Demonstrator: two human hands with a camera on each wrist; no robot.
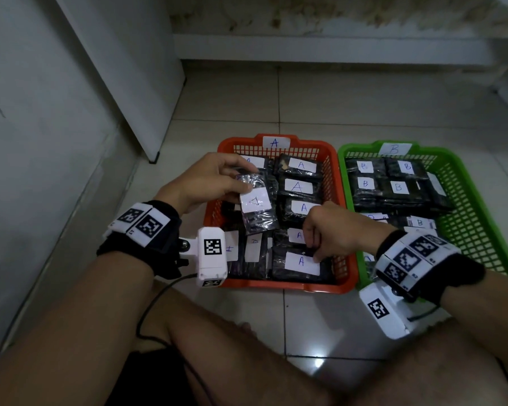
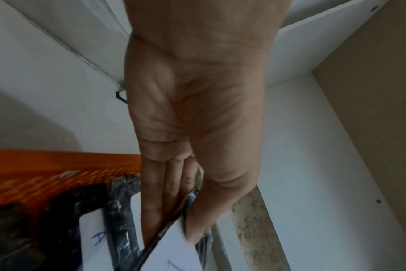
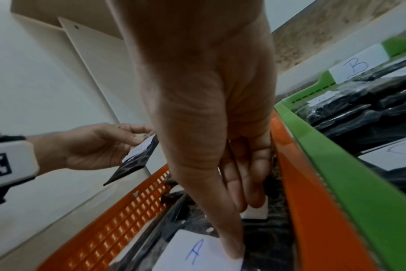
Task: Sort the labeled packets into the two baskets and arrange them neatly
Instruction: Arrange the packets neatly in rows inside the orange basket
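Note:
My left hand (image 1: 241,178) pinches a dark packet (image 1: 258,212) with a white "A" label, held tilted above the left side of the orange basket (image 1: 305,287) marked A. In the left wrist view the thumb and fingers (image 2: 151,210) clamp that packet's label (image 2: 174,251). My right hand (image 1: 317,247) reaches down into the basket's near right corner; its thumb presses on the label of an "A" packet (image 3: 192,254) and its fingers curl behind that packet's far edge. Several "A" packets fill the orange basket. The green basket (image 1: 440,148) marked B holds several "B" packets.
The two baskets stand side by side on a tiled floor, orange on the left, green (image 3: 336,165) on the right. A white cabinet panel (image 1: 123,83) and a wall close off the left. A low ledge runs along the back. My bare legs (image 1: 247,361) lie in front.

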